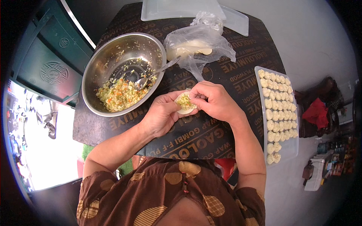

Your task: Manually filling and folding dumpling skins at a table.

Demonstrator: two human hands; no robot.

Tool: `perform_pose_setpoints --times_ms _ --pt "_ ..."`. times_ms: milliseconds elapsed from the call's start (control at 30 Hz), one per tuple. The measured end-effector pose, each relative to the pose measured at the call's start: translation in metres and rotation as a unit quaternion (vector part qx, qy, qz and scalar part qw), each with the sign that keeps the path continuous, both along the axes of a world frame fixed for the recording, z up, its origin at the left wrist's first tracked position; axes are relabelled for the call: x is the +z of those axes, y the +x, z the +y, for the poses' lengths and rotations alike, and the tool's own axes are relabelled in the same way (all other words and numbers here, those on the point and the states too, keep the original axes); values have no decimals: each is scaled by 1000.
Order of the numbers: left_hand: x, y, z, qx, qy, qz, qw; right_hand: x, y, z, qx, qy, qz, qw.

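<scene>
In my left hand [164, 111] lies a round dough wrapper [185, 111], its middle heaped with chopped vegetable filling [185, 100]. My left thumb rests on the near side of it. The fingers of my right hand [213, 99] pinch the wrapper's right edge, and part of that edge is hidden behind them. To the left stands a steel mixing bowl [124, 37] with more chopped filling [121, 96] in its lower part. A metal spoon [161, 69] leans in it, its bowl in the filling and its handle over the right rim.
Beyond my hands, a clear plastic bag [223, 48] holds pale dough wrappers [195, 49]. At the right, a plastic tray [291, 149] carries rows of pleated dumplings [280, 106]. Translucent trays [181, 10] lie at the far edge of the dark printed plywood table [198, 141]. An open door [53, 56] is at left.
</scene>
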State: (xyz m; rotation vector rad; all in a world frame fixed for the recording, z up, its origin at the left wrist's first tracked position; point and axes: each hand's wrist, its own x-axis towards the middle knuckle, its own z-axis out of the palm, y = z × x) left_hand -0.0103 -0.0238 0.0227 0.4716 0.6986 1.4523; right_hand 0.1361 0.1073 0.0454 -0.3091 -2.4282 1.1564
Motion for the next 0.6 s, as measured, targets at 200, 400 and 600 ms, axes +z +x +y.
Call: perform_pose_setpoints --times_ms 200,400,600 --pt "-1 0 0 -2 3 10 1000 7 0 -3 -4 -13 -1 1000" --pt "-3 0 1 5 2 10 1000 2 -2 -4 7 44 16 999" --pt "-4 0 1 7 13 14 1000 5 -2 -6 11 25 -6 1000"
